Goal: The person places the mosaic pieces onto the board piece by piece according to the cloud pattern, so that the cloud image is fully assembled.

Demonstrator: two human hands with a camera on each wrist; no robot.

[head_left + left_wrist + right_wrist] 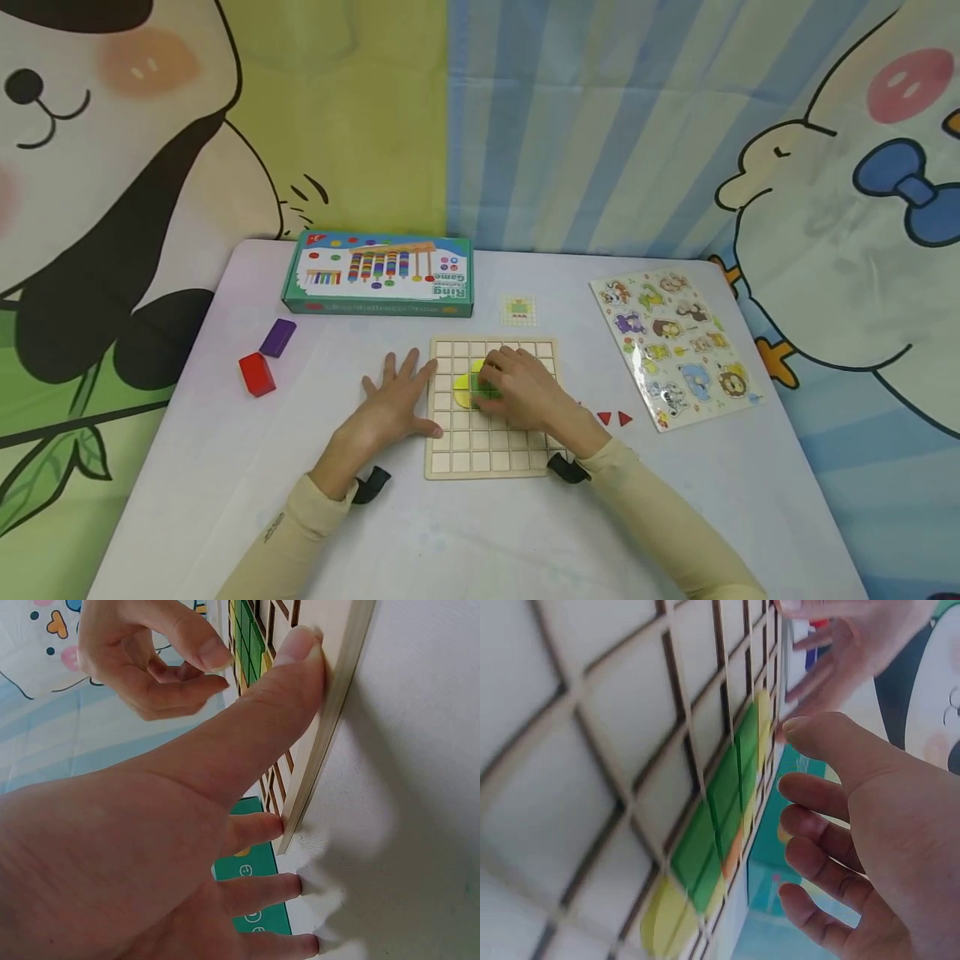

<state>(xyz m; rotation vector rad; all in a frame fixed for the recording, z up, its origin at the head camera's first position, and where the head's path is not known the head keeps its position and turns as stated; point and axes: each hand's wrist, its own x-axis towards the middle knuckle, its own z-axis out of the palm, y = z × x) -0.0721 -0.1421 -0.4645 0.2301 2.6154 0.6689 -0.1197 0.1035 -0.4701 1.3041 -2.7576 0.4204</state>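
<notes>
A wooden grid board (487, 450) lies in the middle of the white table. Green square pieces (486, 387) and yellow half-round pieces (461, 392) sit in its upper cells. My left hand (397, 404) lies flat on the table at the board's left edge, fingers spread. Its thumb (292, 652) presses against the board's side (330, 735). My right hand (525, 387) hovers over the pieces with loosely curled fingers, and its index fingertip touches the green pieces (251, 637). Nothing shows pinched in the right hand (870, 825), which is beside the green row (720, 810).
A green ring-game box (378, 273) stands behind the board. A red block (257, 373) and a purple block (278, 337) lie at the left. A small pattern card (518, 308), two red triangles (615, 418) and an animal puzzle board (675, 346) lie to the right.
</notes>
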